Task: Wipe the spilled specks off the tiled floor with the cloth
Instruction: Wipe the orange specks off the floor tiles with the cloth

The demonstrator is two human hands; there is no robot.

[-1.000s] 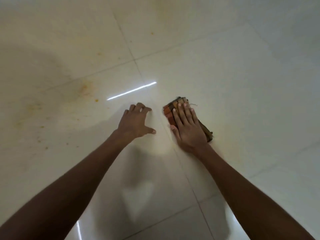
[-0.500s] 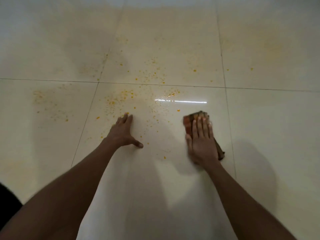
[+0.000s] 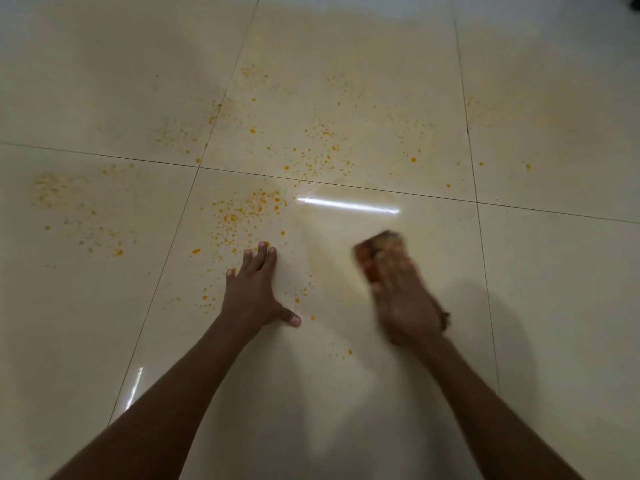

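Orange-yellow specks [image 3: 249, 213] are scattered over several cream floor tiles [image 3: 346, 81], thickest ahead of my left hand and across the grout line beyond. My left hand [image 3: 254, 292] lies flat on the floor with fingers apart and holds nothing; a few specks sit beside its thumb. My right hand [image 3: 405, 299] presses flat on a folded brown and reddish cloth [image 3: 372, 252], whose front end sticks out past my fingers. Hand and cloth are blurred. The tile just ahead of the cloth looks smeared and nearly free of specks.
Dark grout lines [image 3: 483, 278] split the glossy floor into large squares. A bright strip of reflected light [image 3: 346, 204] lies just beyond the cloth. Fainter speck patches [image 3: 55, 188] spread at the far left. My shadow darkens the floor near my arms.
My view has swung onto the speckled tiles. My right hand has slid with the cloth across the floor and is now blurred; specks in front of it are gone. My left hand stays planted.
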